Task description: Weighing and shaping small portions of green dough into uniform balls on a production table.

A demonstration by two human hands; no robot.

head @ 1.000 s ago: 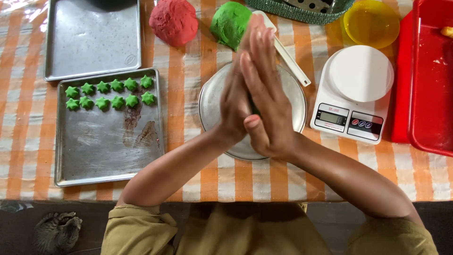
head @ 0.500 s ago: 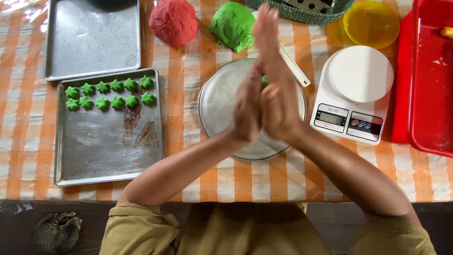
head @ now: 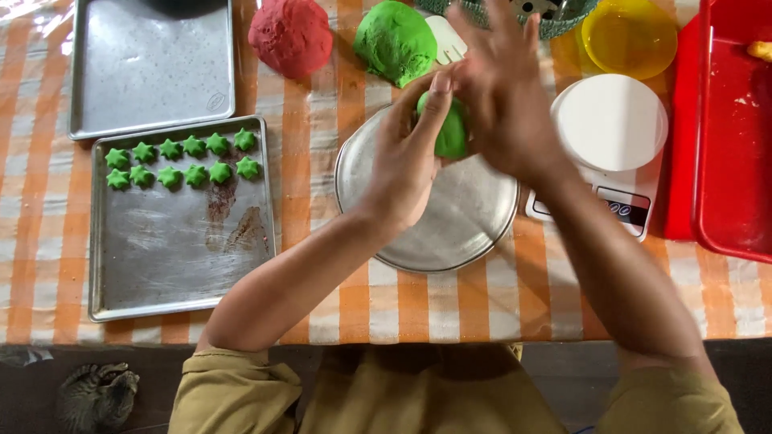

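A table fills nearly the whole view, covered with a checked cloth (head: 474, 309) in orange, white and pale grey stripes that cross each other in wide bands. The cloth lies flat and reaches the near edge of the table, which runs straight across the lower part of the view. A clear plastic film (head: 24, 12) glints at the far left corner, catching the light. Below the table edge, a dark floor (head: 48, 402) shows in shadow. The light is soft and even, daylight-like, with only faint shadows on the cloth. No walls or windows show from this downward view.
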